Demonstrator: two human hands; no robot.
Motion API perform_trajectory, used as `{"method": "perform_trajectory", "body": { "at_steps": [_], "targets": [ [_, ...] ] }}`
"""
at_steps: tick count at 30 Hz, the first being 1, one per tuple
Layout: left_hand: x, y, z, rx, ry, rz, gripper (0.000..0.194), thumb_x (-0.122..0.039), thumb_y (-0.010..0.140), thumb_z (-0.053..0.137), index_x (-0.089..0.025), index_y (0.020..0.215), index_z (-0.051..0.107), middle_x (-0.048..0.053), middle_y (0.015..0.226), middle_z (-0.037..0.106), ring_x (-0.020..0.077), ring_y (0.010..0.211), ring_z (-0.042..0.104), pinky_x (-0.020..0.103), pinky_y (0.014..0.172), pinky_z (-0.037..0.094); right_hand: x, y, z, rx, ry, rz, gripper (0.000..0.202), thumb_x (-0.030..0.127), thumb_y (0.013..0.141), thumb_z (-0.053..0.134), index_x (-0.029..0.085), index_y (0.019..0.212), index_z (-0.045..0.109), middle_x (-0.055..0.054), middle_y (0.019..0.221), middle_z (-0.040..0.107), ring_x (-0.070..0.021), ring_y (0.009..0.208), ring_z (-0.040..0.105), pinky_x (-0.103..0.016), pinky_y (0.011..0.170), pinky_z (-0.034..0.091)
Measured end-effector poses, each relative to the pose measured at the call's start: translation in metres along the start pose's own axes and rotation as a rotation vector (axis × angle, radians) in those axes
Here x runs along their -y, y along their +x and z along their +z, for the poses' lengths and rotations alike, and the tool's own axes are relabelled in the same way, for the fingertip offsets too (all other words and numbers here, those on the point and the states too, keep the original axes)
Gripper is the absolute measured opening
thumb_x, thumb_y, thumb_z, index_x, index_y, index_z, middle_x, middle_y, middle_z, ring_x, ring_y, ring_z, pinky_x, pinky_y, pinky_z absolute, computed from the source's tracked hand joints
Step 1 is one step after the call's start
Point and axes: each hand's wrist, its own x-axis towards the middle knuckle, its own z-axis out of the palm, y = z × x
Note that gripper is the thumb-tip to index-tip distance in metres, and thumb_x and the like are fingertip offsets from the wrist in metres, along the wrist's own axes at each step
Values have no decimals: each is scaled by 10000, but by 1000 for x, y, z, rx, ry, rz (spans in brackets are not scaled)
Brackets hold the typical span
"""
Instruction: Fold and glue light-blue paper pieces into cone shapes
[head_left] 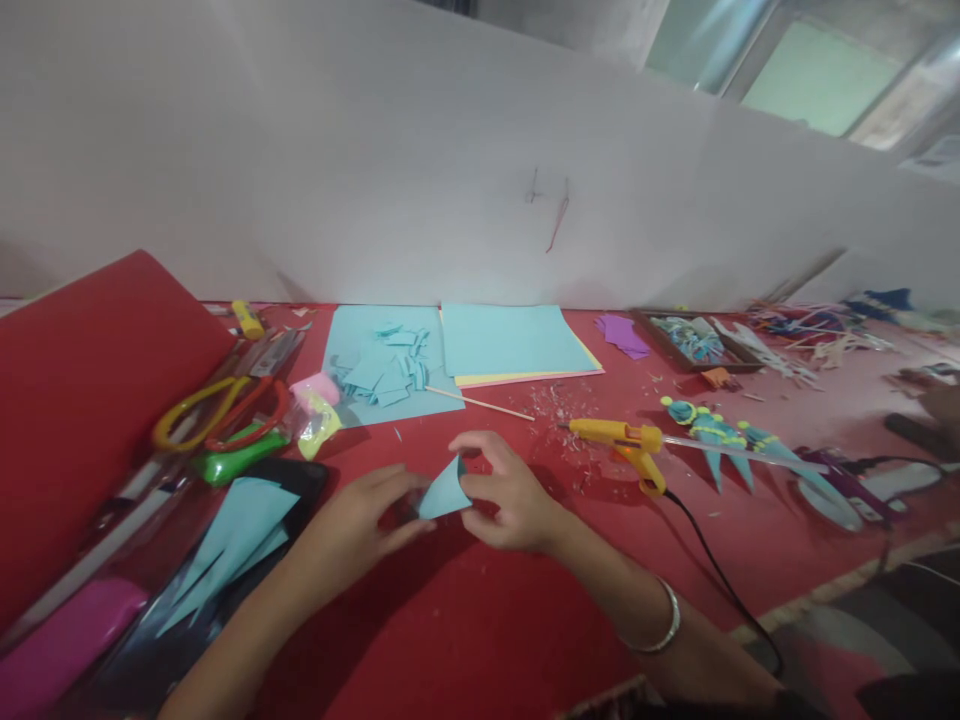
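Note:
Between my two hands, just above the red tabletop, is a small light-blue paper piece shaped like a cone or folded triangle. My right hand grips its right side between thumb and fingers. On its left side, the thumb and fingers of my left hand close around the edge; the fingertips are a little blurred. Beyond my hands, cut light-blue paper scraps lie heaped on a blue sheet. A thin wooden stick rests from the heap toward the right.
At right stands a yellow glue gun with its cord trailing forward. Blue paper cones with yellow trim lie beyond it. Scissors, a green object and more blue paper cones are at left. Stacked sheets lie by the wall.

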Motion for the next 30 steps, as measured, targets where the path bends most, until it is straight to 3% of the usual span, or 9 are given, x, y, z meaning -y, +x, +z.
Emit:
{"method": "perform_trajectory", "body": {
  "at_steps": [4,8,13,18,22,25,30],
  "targets": [
    [7,-1,1,19,85,119,148,-309,780,599,-203,880,624,6,753,606,145,684,543,250,625,418,0,1,-5,322,162,130,131,183,757,497,147,838,594,-108,1120,509,-173,1007,518,-303,909,423],
    [6,-2,2,68,152,170,156,-322,799,587,-213,896,642,8,741,632,145,662,554,236,599,398,4,1,-6,474,248,281,278,224,752,569,155,1021,556,-91,1147,538,-162,1008,541,-269,906,415],
    [0,-2,0,76,200,185,206,-373,813,562,-213,899,659,1,698,663,137,608,574,225,571,378,3,0,1,451,341,298,307,344,761,607,155,997,556,-102,1127,557,-177,1008,543,-281,894,415],
    [-5,-3,-11,-9,254,125,320,-413,832,504,-175,686,660,-14,549,631,102,486,523,192,486,341,4,2,2,167,476,304,220,339,820,519,166,948,564,-62,951,603,-148,867,566,-282,790,447],
    [-3,-4,-16,-51,208,114,368,-409,852,452,-182,647,657,-22,532,632,86,454,513,176,462,331,6,3,0,57,519,349,213,315,810,508,163,946,573,-50,879,607,-136,779,566,-275,721,459],
    [1,-6,-16,-39,169,101,360,-415,847,456,-184,659,657,-28,533,624,84,458,516,172,466,339,5,2,-2,93,523,347,232,291,778,545,157,965,577,-69,945,611,-149,836,576,-286,765,456],
    [6,-8,-17,17,95,43,344,-407,839,484,-181,623,627,-45,491,592,76,452,515,164,478,357,1,1,-6,337,504,378,318,312,753,599,147,1025,595,-74,985,622,-149,837,578,-274,769,458]
  ]
}}
